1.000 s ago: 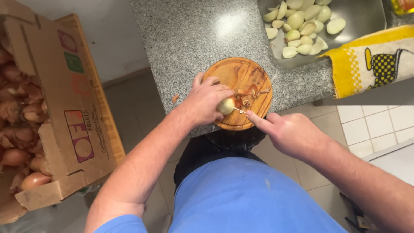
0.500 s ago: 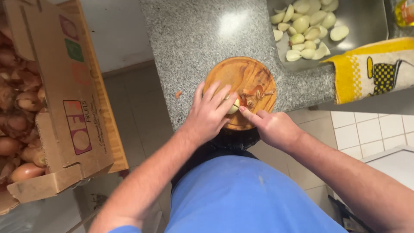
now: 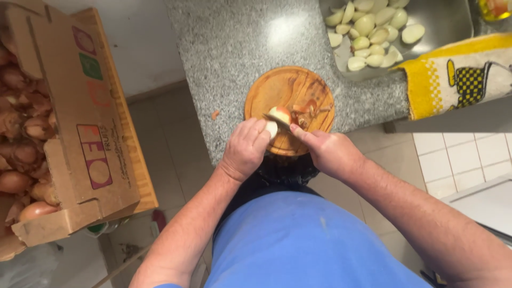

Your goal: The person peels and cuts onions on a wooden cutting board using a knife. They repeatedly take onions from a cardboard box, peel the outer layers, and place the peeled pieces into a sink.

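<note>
Between my two hands, on the round wooden cutting board point(image 3: 277, 90), I am holding a small pale half-peeled onion point(image 3: 279, 114). My left hand point(image 3: 245, 149) is gripping it and has tilted it up since a moment ago, baring more flesh. My right hand point(image 3: 332, 153) is pressing a small knife point(image 3: 277, 122) against it. Beyond my right hand, peeled onions point(image 3: 368, 26) are filling a steel tray point(image 3: 448, 21); left of me, a cardboard box point(image 3: 80, 133) is holding brown unpeeled onions point(image 3: 21, 133).
</note>
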